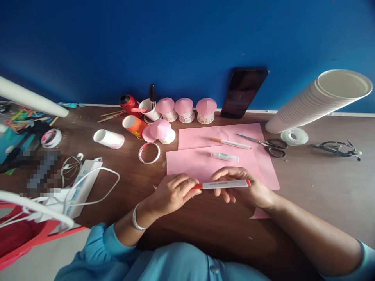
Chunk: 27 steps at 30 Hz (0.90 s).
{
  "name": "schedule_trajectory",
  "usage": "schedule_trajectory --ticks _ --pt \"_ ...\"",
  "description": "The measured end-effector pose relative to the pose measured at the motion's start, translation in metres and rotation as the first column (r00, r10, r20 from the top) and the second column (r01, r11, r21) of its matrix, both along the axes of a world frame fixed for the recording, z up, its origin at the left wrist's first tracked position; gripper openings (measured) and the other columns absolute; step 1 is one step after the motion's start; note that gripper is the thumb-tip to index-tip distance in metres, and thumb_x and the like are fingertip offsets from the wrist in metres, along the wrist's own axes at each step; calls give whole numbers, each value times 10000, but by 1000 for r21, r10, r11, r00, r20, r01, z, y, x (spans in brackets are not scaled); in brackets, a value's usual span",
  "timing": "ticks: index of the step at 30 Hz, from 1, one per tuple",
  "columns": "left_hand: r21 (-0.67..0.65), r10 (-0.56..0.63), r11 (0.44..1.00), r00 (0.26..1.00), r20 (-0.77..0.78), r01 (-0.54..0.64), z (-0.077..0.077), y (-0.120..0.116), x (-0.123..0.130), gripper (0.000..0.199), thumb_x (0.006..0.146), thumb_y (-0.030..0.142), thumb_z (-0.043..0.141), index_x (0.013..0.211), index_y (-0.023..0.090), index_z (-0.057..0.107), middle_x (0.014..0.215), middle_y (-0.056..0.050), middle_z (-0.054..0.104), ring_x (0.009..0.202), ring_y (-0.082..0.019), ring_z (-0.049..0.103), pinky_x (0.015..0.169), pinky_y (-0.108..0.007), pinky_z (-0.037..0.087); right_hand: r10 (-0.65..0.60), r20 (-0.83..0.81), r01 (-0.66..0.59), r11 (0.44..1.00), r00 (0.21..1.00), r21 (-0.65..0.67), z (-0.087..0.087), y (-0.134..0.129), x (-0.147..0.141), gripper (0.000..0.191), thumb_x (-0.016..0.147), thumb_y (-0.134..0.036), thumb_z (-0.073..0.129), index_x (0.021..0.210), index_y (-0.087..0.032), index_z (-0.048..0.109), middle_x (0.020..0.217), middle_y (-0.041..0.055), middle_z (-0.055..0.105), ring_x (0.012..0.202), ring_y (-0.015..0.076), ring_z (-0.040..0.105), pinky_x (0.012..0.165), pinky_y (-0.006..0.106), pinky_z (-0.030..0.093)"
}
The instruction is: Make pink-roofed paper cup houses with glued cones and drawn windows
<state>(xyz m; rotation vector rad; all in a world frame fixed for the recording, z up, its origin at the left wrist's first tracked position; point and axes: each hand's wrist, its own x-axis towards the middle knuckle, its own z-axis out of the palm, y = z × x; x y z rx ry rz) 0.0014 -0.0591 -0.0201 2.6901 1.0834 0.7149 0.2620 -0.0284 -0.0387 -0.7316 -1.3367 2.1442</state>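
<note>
My left hand [172, 193] pinches the red capped end of a white felt-tip marker [224, 184], held level above the table's front. Behind the marker's other end is my right hand [243, 183], its fingers spread and loosely curled; whether it touches the marker I cannot tell. Under and beyond the hands lie overlapping pink paper sheets [190, 160]. On them rest a white glue stick or tube [225, 157], an orange-ended marker [231, 143] and scissors [272, 146], their handles past the paper's edge. Small paper cups with pink cone tops [183, 106] stand behind.
A tall stack of paper cups [310, 105] leans at right, beside a tape roll [294, 136] and glasses [336, 148]. A phone [244, 93] leans on the blue wall. Leftward are an orange cup [134, 125], a white cup [108, 139], a tape ring [149, 152] and a power strip [84, 187].
</note>
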Motion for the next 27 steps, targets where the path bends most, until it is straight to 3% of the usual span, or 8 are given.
schedule_trajectory --ticks 2,5,9,18,27 --pt "-53 23 998 998 59 -20 -1 0 -2 112 1066 233 535 980 189 592 783 -6 720 671 -137 688 615 -275 550 -43 -3 43 992 999 119 1 1 2 407 965 -510 697 1237 -207 707 940 66 744 694 138 656 600 260 548" --pt "-63 2 998 999 37 0 -4 0 -1 113 1048 220 569 946 193 608 785 -4 730 650 -139 683 598 -283 537 -50 80 25 958 996 285 6 -3 0 318 965 -447 725 1173 -208 750 998 79 733 810 160 684 716 294 597" --pt "-87 -4 996 1000 16 5 -7 2 1 167 1044 240 582 892 184 622 755 -6 709 616 -134 660 569 -277 517 -127 29 119 975 991 190 5 -9 -7 349 1012 -481 643 1102 -167 765 841 54 691 632 127 631 589 273 570" --pt "-153 3 988 999 40 3 -5 6 -3 224 1043 257 585 845 183 659 721 1 682 605 -125 645 561 -260 501 -141 19 137 981 990 136 -3 -9 -8 313 981 -459 698 1085 -178 786 853 55 710 678 154 698 634 300 601" --pt "-181 11 983 999 51 -2 -10 5 -4 269 1042 270 591 797 191 670 690 7 661 576 -111 616 544 -251 477 -101 49 92 982 994 166 -6 -7 -7 330 986 -481 684 1099 -191 793 884 68 741 711 161 712 662 311 623"
